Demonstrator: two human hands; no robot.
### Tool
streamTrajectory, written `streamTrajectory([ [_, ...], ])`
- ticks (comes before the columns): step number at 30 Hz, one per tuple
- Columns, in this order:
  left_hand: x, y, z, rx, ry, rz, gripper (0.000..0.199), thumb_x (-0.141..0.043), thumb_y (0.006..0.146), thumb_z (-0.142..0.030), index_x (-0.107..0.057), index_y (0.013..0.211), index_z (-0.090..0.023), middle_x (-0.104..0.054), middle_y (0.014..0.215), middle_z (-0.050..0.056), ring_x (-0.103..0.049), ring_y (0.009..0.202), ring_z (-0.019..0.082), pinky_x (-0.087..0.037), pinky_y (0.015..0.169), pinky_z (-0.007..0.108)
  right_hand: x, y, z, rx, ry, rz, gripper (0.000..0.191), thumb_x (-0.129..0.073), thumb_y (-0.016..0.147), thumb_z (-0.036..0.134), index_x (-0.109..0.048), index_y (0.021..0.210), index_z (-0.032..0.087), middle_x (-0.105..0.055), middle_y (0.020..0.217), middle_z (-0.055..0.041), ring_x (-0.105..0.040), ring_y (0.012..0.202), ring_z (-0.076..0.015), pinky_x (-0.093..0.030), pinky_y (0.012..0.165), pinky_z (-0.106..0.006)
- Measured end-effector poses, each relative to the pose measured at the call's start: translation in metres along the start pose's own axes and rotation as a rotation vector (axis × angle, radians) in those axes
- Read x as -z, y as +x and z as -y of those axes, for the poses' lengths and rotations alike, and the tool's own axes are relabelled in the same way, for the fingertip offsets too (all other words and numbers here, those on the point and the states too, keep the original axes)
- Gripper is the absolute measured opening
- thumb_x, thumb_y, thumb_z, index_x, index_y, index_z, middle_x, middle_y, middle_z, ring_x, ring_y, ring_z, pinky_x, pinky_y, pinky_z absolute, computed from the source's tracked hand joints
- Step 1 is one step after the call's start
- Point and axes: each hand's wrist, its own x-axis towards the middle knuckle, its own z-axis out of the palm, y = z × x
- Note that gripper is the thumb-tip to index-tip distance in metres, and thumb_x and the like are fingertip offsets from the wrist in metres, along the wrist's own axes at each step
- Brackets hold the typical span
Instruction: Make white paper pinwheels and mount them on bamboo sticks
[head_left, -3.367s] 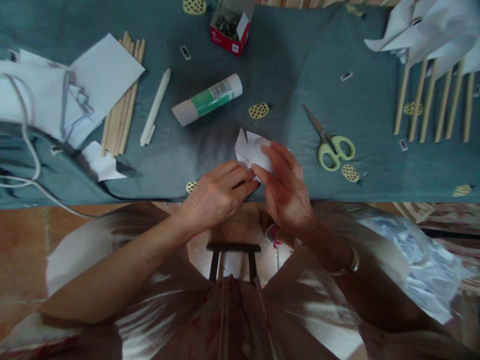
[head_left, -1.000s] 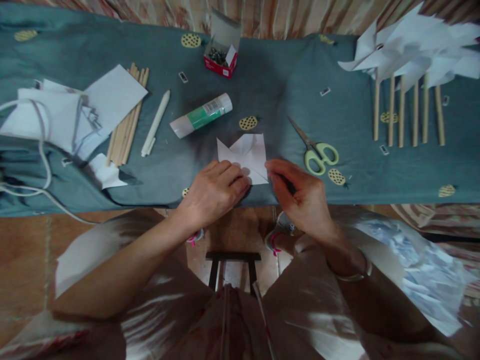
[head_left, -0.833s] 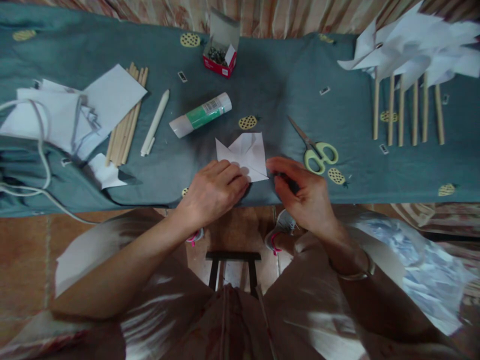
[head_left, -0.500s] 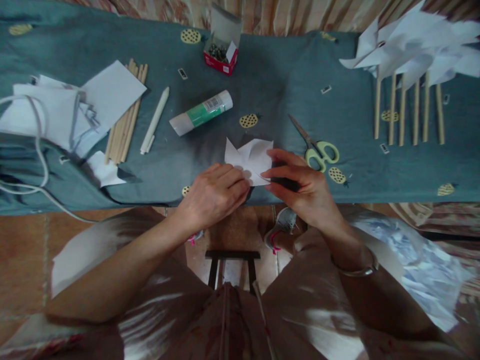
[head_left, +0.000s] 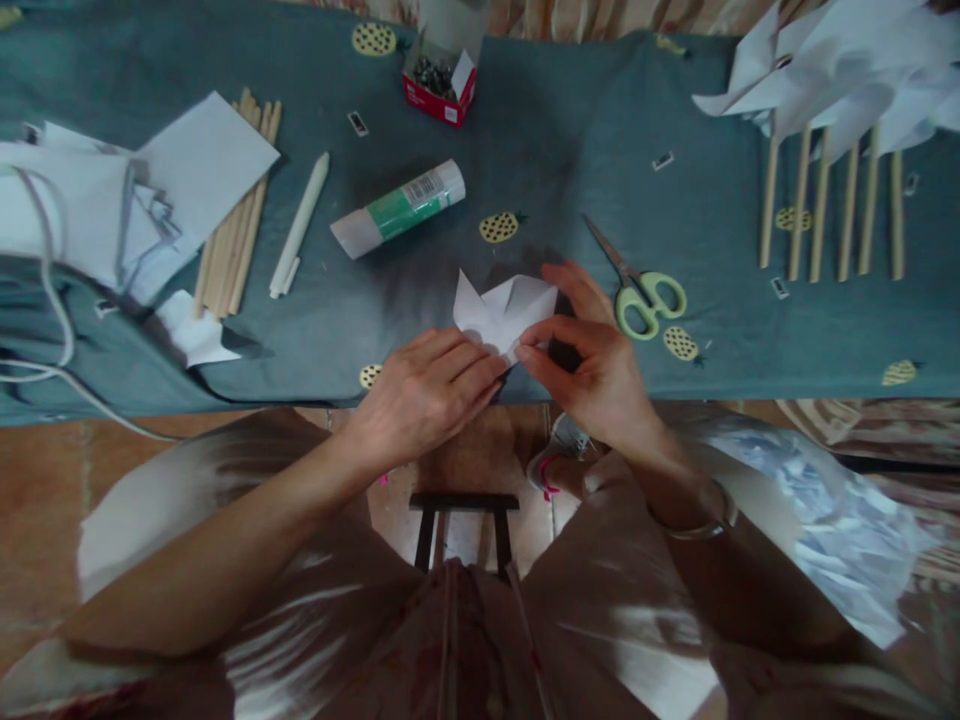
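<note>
Right hand (head_left: 592,365): thumb and index finger pinch the near edge of the folded white paper (head_left: 499,315). Left hand (head_left: 424,395): fingers pressed together over the paper's near-left edge; grip beneath hidden. The paper sits near the near edge of the tablecloth (head_left: 547,130), points facing far.

Risks (judged): if the left fingers lift or slip, the sheet may shift and the fold skew; a hard tug on the pinched edge could tear it, being thin.

Containers: farther out, glue stick (head_left: 405,208), contents not visible. Beyond it, open red box (head_left: 429,102) holding small metal pieces (head_left: 433,76), type too small to confirm; a knock could spill them. Near right: crumpled pale scraps (head_left: 847,540); whether bagged, unclear.
</note>
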Motion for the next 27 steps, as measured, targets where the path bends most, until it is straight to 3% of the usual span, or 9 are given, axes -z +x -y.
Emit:
streamTrajectory([
  [5, -0.0007, -0.0008, 0.0004, -0.021, -0.048, 0.029, 0.022, -0.053, 0.101, -0.019, -0.062, 0.121, -0.013, -0.074, 0.097, 0.007, -0.067, 0.088, 0.019, -0.055, 0.075, 0.032, -0.0037, 0.0042, 0.0034, -0.034, 0.000, -0.001, 0.009, -0.066, 0.084, 0.019, -0.069, 0.078, 0.025, -0.058, 0.145, -0.0075, -0.042, 0.147, -0.0352, -0.039, 0.115, -0.064],
  [14, -0.0010, -0.0011, 0.0001, -0.029, -0.065, -0.008, 0.014, -0.057, 0.098, -0.014, -0.068, 0.106, -0.010, -0.075, 0.099, 0.009, -0.066, 0.090, 0.020, -0.057, 0.077, 0.032, -0.0085, 0.0071, 0.0055, -0.044, -0.055, -0.036, 0.010, -0.069, 0.080, 0.017, -0.067, 0.074, 0.024, -0.061, 0.142, -0.0112, -0.046, 0.143, -0.0373, -0.044, 0.110, -0.063],
  [22, -0.0042, 0.0009, 0.0002, 0.019, -0.159, -0.025, 0.015, -0.056, 0.098, -0.014, -0.070, 0.104, -0.010, -0.074, 0.099, 0.010, -0.067, 0.091, 0.019, -0.059, 0.078, 0.031, -0.0110, 0.0051, 0.0044, -0.060, -0.061, -0.054, 0.010, -0.071, 0.080, 0.016, -0.068, 0.077, 0.026, -0.061, 0.142, -0.0085, -0.047, 0.142, -0.0343, -0.044, 0.111, -0.062],
  [27, -0.0046, 0.0000, 0.0008, 0.037, -0.185, -0.020, 0.017, -0.055, 0.099, -0.015, -0.070, 0.105, -0.012, -0.074, 0.101, 0.009, -0.067, 0.093, 0.019, -0.060, 0.080, 0.032, -0.0087, 0.0060, 0.0053, -0.057, -0.072, -0.044, 0.009, -0.071, 0.079, 0.016, -0.069, 0.079, 0.024, -0.060, 0.142, -0.0121, -0.049, 0.141, -0.0346, -0.044, 0.111, -0.061],
])
